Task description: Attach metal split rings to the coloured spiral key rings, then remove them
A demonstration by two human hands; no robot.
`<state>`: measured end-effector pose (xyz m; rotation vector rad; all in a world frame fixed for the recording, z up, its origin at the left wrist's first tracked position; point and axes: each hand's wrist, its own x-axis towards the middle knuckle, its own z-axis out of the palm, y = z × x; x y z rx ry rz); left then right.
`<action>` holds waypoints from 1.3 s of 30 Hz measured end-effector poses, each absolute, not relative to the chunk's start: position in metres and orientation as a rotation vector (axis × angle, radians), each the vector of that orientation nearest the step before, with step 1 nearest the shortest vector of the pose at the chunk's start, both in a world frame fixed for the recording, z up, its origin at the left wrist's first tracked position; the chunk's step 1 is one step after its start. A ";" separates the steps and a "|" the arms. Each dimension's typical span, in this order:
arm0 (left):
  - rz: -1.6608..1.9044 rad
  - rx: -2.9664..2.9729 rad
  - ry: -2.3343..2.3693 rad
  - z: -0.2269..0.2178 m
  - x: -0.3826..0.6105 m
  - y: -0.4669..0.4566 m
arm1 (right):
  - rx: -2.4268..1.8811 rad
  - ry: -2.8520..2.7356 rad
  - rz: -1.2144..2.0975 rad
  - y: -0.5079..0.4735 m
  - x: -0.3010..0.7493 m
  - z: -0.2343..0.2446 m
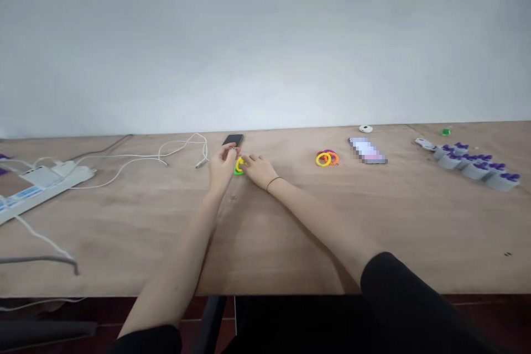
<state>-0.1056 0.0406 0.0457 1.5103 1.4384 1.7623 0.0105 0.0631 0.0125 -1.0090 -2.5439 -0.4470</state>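
Observation:
My left hand [222, 166] and my right hand [259, 170] meet near the middle of the wooden table [265, 238]. Between them lies a yellow and green spiral hair tie [239, 166], with my right fingertips at its side. The fingertips of my left hand are pinched close together just in front of a black smartphone [233, 140]. Whether they hold something small is hard to tell. A dark thin band circles my right wrist.
A pile of orange, yellow and red spiral hair ties [327, 159] lies to the right, beside a pixelated flat object [367, 150]. Purple-topped cups [473, 166] stand at the far right. A white cable [178, 149] and power strip [41, 188] lie left, by a wall.

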 end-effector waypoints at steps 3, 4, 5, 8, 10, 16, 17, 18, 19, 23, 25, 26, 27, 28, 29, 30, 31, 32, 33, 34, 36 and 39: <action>1.750 1.506 1.420 0.042 -0.104 0.043 | -1.008 -2.505 -0.415 0.057 0.019 0.014; 1.741 1.515 1.414 0.041 -0.102 0.042 | -0.991 -2.479 -0.397 0.053 0.026 0.014; 1.730 1.527 1.409 0.041 -0.100 0.040 | -0.971 -2.449 -0.375 0.047 0.035 0.013; 1.661 1.584 1.387 0.037 -0.088 0.032 | -0.938 -2.390 -0.291 0.026 0.074 0.006; 1.568 1.640 1.347 0.031 -0.075 0.027 | -0.957 -2.375 -0.223 0.010 0.106 0.000; 1.166 1.811 1.201 0.007 -0.026 0.011 | -1.102 -2.326 0.007 -0.025 0.190 -0.007; 1.096 1.848 1.176 0.005 -0.019 0.007 | -1.112 -2.288 0.030 -0.027 0.197 -0.008; 1.045 1.896 1.164 0.004 -0.014 0.003 | -1.135 -2.244 0.041 -0.029 0.202 -0.008; 0.999 1.949 1.167 0.005 -0.009 -0.002 | -1.171 -2.194 0.039 -0.029 0.204 -0.009; 0.844 2.137 1.203 0.009 -0.001 -0.017 | -1.394 -2.109 -0.007 -0.022 0.196 -0.011; 0.803 2.187 1.223 0.010 -0.002 -0.020 | -1.442 -2.146 0.012 -0.018 0.191 -0.011; 0.790 2.205 1.234 0.011 -0.003 -0.020 | -1.440 -2.166 0.032 -0.017 0.189 -0.011; 0.782 2.221 1.245 0.010 -0.003 -0.020 | -1.424 -2.182 0.059 -0.016 0.188 -0.010; 0.777 2.234 1.252 0.010 -0.004 -0.019 | -1.399 -2.190 0.095 -0.016 0.189 -0.009; 0.774 2.243 1.257 0.009 -0.005 -0.018 | -1.369 -2.186 0.136 -0.017 0.189 -0.008; 0.772 2.250 1.260 0.009 -0.006 -0.018 | -1.336 -2.176 0.181 -0.018 0.191 -0.007; 0.770 2.256 1.263 0.008 -0.006 -0.017 | -1.304 -2.156 0.227 -0.020 0.192 -0.006; 0.767 2.264 1.264 0.008 -0.006 -0.017 | -1.275 -2.130 0.272 -0.022 0.193 -0.005; 0.762 2.275 1.261 0.008 -0.006 -0.017 | -1.248 -2.104 0.313 -0.025 0.193 -0.004; 0.758 2.288 1.257 0.008 -0.006 -0.017 | -1.223 -2.078 0.351 -0.027 0.193 -0.004; 0.742 2.319 1.244 0.008 -0.005 -0.019 | -1.173 -2.045 0.442 -0.031 0.192 -0.003; 0.710 2.368 1.222 0.007 -0.003 -0.021 | -1.120 -1.981 0.579 -0.034 0.188 -0.004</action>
